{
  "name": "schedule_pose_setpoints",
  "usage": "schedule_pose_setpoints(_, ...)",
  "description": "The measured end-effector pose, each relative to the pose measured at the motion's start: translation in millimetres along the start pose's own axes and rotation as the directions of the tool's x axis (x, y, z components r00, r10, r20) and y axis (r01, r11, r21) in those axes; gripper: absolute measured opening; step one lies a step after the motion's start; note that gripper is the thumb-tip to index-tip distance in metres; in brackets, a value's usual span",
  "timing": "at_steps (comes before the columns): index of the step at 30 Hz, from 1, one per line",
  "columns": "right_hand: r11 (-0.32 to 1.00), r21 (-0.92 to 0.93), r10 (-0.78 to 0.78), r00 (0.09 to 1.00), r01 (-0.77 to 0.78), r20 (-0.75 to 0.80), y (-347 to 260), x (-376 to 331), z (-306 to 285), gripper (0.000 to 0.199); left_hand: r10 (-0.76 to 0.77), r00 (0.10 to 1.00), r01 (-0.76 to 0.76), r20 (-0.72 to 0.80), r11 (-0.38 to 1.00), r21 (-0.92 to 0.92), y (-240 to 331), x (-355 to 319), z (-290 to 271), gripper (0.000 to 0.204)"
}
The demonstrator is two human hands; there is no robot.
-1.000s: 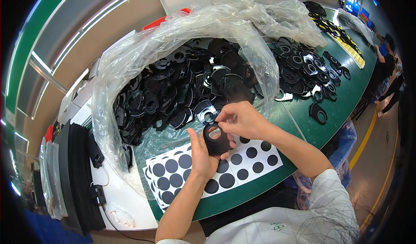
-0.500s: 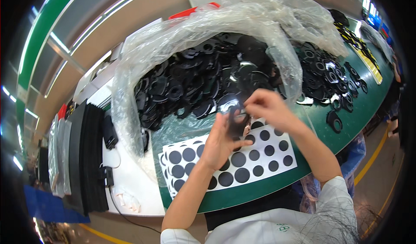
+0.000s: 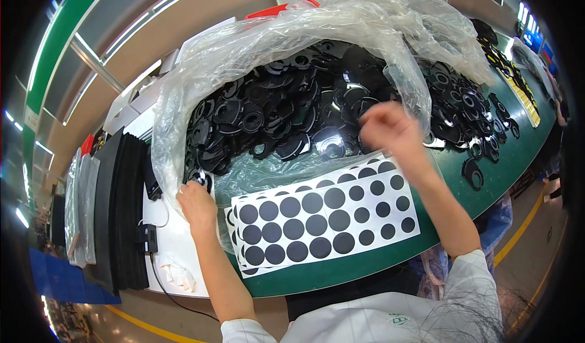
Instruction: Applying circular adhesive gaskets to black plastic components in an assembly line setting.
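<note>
My left hand (image 3: pixel 198 203) is at the left end of the clear plastic bag, its fingers curled at a small black ring-shaped part (image 3: pixel 200 177). Its fingertips are partly hidden, so what they grip does not show clearly. My right hand (image 3: pixel 392 134), smeared by motion, hovers over the right side of a large pile of black ring-shaped plastic parts (image 3: pixel 268 108). Its fingers look bent, and nothing can be made out in them. Between my forearms lies a stack of white sheets (image 3: pixel 381 231) bearing rows of black round stickers (image 3: pixel 317 225), larger on the left and smaller on the right.
A crumpled clear plastic bag (image 3: pixel 177 99) surrounds the pile on the green table (image 3: pixel 365 262). More black parts (image 3: pixel 466 108) lie to the right. At left, dark flat sheets (image 3: pixel 125 215) stand upright near a cabled black box (image 3: pixel 146 238). A red bin (image 3: pixel 268 11) sits behind.
My hands have parted. The left went to the bag's left end and the right rose rightward. The black ring-shaped part formerly between them over the sheets is gone from there.
</note>
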State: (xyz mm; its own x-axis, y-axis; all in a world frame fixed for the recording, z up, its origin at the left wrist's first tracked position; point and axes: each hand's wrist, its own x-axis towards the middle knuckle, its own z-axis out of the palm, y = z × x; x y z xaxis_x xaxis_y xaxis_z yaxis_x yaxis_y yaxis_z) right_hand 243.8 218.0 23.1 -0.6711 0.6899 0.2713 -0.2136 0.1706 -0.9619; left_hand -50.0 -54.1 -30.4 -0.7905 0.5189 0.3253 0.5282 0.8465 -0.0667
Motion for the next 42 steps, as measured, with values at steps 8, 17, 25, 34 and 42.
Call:
schedule_pose_setpoints(8, 0.621, -0.671, 0.274, 0.691, 0.404, 0.669, -4, -49, 31, 0.036, -0.170, 0.985, 0.168, -0.012, 0.982, -0.084, 34, 1, -34, 0.034)
schedule_pose_setpoints(17, 0.588, -0.732, 0.369, 0.691, 0.345, 0.622, -2, -36, 23, 0.036, -0.139, 0.961, 0.042, -0.240, 0.929, -0.369, 75, -5, -59, 0.041)
schedule_pose_setpoints(25, 0.628, -0.680, 0.303, 0.685, 0.380, 0.663, -1, -41, 22, 0.031, 0.436, 0.798, 0.600, 0.415, -0.521, -0.607, 178, -50, -56, 0.023)
schedule_pose_setpoints(34, 0.472, -0.662, 0.077, 0.721, 0.582, 0.689, -13, -54, 20, 0.022, 0.642, 0.690, 0.705, 0.334, -0.701, -0.107, 204, -71, -29, 0.052)
schedule_pose_setpoints(42, 0.980, 0.175, 0.040, 0.951, -0.098, 0.308, -21, -20, 4, 0.016, 0.682, 0.670, 0.739, 0.295, -0.572, -0.356, 203, -77, -32, 0.062)
